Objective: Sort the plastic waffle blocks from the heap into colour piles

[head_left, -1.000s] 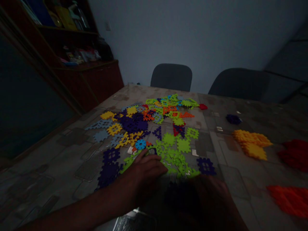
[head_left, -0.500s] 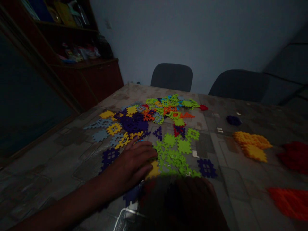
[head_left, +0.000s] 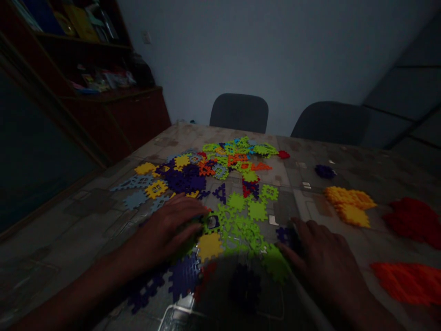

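My left hand [head_left: 172, 225] reaches over the near side of a pile of interlocking plastic tiles. Its fingers are stretched and slightly bent, the thumb apart, near a green tile with a dark opening [head_left: 212, 222]. Pieces under the palm are partly hidden. A yellow square tile [head_left: 210, 246] lies just beside the thumb. On the right, my right hand [head_left: 319, 248] has its thumb and fingers around a purple window tile [head_left: 283, 234], mostly covered by the hand. Flat green tiles [head_left: 244, 227] lie between the hands. Nearest me are a purple square tile [head_left: 185, 276] and a dark purple stack [head_left: 244, 287].
Sorted heaps stand on the right: yellow tiles [head_left: 349, 204], red tiles [head_left: 413, 220], orange tiles [head_left: 409, 281] and a small purple heap [head_left: 325, 171]. Mixed tiles [head_left: 237, 158] spread toward the far side. Two grey chairs [head_left: 239, 112] stand behind the table.
My right hand has moved right and forward from the dark near area onto the purple window tile. My left hand has drawn back slightly left, uncovering the yellow tile. The view has shifted a little.
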The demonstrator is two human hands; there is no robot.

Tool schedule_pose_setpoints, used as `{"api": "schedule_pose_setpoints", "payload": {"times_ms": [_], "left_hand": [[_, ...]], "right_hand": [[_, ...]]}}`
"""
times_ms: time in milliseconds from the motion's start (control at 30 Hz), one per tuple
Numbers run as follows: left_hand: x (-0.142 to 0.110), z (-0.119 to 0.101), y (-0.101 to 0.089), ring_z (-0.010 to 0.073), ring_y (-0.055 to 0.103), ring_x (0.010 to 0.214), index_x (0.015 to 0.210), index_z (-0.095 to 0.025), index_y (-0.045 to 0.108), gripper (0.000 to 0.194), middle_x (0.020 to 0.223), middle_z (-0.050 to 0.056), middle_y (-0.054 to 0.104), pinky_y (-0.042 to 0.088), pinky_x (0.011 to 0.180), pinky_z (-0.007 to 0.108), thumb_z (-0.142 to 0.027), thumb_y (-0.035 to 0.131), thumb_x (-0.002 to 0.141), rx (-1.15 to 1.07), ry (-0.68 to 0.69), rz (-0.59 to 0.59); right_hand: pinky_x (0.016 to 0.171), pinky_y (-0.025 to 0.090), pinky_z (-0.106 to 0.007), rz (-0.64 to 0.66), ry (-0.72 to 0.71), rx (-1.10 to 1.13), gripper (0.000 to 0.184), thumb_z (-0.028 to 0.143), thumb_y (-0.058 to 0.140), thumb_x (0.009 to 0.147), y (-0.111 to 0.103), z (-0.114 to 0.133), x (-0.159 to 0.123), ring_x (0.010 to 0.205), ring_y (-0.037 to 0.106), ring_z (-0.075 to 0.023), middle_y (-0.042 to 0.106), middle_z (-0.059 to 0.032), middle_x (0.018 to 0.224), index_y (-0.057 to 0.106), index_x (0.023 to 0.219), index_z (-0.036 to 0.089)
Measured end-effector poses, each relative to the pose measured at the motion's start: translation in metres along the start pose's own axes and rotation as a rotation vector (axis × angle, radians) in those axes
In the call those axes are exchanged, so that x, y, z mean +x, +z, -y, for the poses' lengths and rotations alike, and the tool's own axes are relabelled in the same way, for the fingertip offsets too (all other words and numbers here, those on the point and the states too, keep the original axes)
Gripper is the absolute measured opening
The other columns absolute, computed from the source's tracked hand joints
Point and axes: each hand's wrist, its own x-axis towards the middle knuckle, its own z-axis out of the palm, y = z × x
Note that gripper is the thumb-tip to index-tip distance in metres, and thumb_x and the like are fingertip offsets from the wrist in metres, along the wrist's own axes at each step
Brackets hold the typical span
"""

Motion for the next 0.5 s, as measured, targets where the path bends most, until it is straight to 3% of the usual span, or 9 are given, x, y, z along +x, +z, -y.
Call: {"api": "schedule_pose_setpoints", "payload": {"times_ms": [100,167,333,400,500], "left_hand": [[0.002,-0.008,-0.003,0.0225,0.057,0.118,0.125,-0.027,0.059,0.030,0.123,0.004,0.063,0.039,0.112,0.045,-0.039,0.038,0.108,-0.026,0.051,0.096],[0.001,-0.002,-0.016,0.0232,0.057,0.119,0.125,-0.027,0.060,0.031,0.124,0.004,0.063,0.038,0.113,0.044,-0.042,0.039,0.107,0.001,0.039,0.113],[-0.016,0.041,-0.063,0.0255,0.061,0.111,0.121,-0.026,0.063,0.037,0.122,0.004,0.064,0.047,0.102,0.036,-0.053,0.051,0.100,0.033,-0.285,0.038],[-0.025,0.050,-0.072,0.0250,0.063,0.106,0.117,-0.026,0.064,0.034,0.117,0.003,0.066,0.049,0.095,0.035,-0.052,0.054,0.096,-0.040,-0.392,0.144],[-0.032,0.047,-0.074,0.0230,0.064,0.097,0.110,-0.023,0.066,0.030,0.108,0.005,0.068,0.050,0.088,0.032,-0.044,0.052,0.094,-0.188,-0.460,0.336]], "right_hand": [[0.069,0.048,-0.045,0.063,0.008,0.011,0.045,0.050,0.054,0.092,0.008,0.003,0.001,0.086,0.065,-0.0319,0.066,-0.0131,0.097,0.059,0.119,0.016],[0.069,0.048,-0.043,0.073,0.011,0.028,0.041,0.048,0.052,0.092,0.010,0.005,0.001,0.085,0.065,-0.0310,0.067,-0.0130,0.097,0.059,0.118,0.017],[0.066,0.048,-0.043,0.052,0.015,0.077,0.039,0.042,0.048,0.090,0.017,0.002,0.001,0.079,0.065,-0.0311,0.067,-0.0136,0.094,0.061,0.115,0.016],[0.065,0.049,-0.044,0.031,0.015,0.102,0.041,0.041,0.046,0.088,0.021,-0.001,0.000,0.078,0.065,-0.0320,0.067,-0.0149,0.095,0.061,0.116,0.014],[0.066,0.050,-0.045,0.030,0.030,0.167,0.044,0.043,0.047,0.087,0.026,-0.006,0.000,0.080,0.066,-0.0330,0.069,-0.0172,0.098,0.061,0.117,0.013]]}}
